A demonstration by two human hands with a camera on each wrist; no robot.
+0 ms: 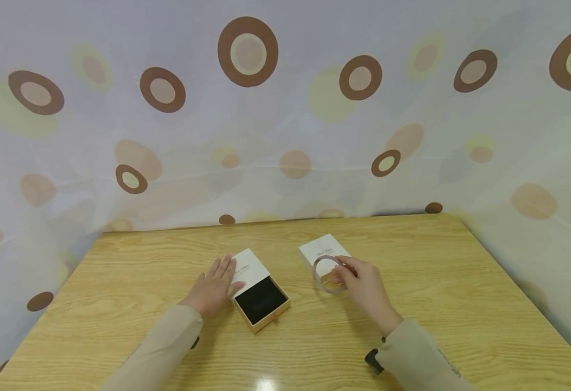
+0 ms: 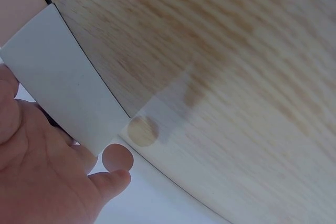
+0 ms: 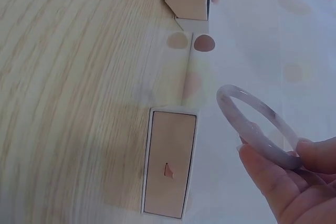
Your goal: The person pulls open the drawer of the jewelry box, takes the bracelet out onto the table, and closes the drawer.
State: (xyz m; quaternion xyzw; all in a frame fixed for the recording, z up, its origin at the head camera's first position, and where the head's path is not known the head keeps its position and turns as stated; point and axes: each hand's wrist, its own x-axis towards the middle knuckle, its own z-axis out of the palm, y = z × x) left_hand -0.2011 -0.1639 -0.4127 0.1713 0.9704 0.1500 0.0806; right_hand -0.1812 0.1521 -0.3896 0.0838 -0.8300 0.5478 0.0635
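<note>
My right hand (image 1: pixel 366 288) pinches a pale, translucent bangle (image 3: pixel 252 129) between thumb and fingers, raised over the table in front of a closed white gift box (image 1: pixel 322 248). In the right wrist view that box shows its tan drawer front (image 3: pixel 170 163) with a small pull tab. My left hand (image 1: pixel 213 285) rests on the white sleeve (image 1: pixel 251 270) of a second box, its fingers spread along the left side. This box's drawer (image 1: pixel 261 301) is pulled partly out toward me and shows a black lining. The left wrist view has the sleeve's white side (image 2: pixel 68 77) beside the fingers.
Both boxes stand on a wood-grain table (image 1: pixel 412 260), the closed one farther back and to the right. A pale cloth (image 1: pixel 285 119) with brown and cream circles hangs behind and along both sides. A dark band shows at each wrist.
</note>
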